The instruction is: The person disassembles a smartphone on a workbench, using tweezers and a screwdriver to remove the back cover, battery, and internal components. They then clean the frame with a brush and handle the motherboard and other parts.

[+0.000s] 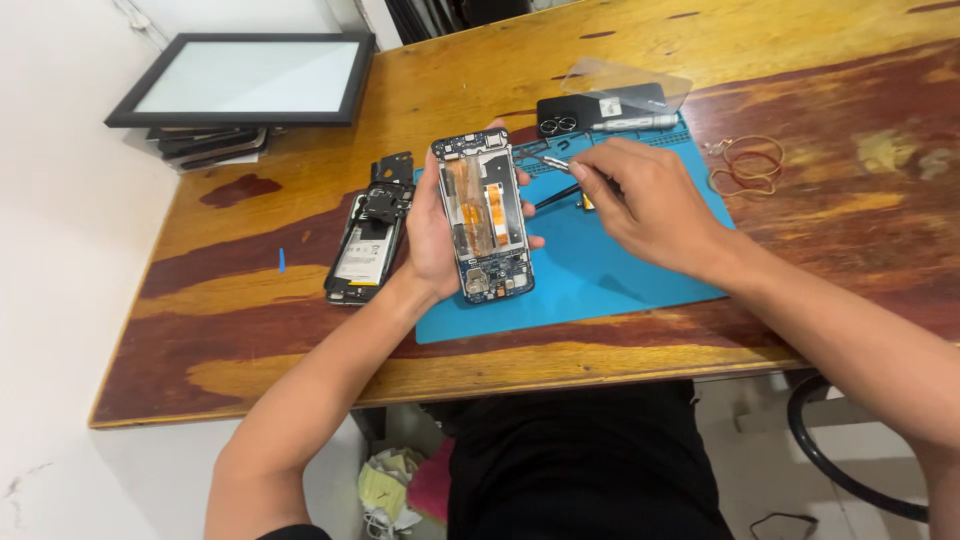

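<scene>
Left grip: the left hand (432, 232) is closed around an opened phone (483, 215), held upright above the blue mat (600, 270), circuit side facing up for access. Right grip: the right hand (640, 195) pinches tweezers (548, 161), tip just beside the phone's upper edge. A second opened phone (365, 245) lies on the tabletop (250, 300), left of the mat.

— Any screens or labels from where I sit?
— One framed screen panel (247, 77), far left: black border, pale blank face, lying flat on a stack of dark slabs (208, 143).
— Labels?
— A white label with a yellow edge (359, 260) on the opened phone body (366, 243), left of the blue mat (600, 265). No packages or signs.
</scene>
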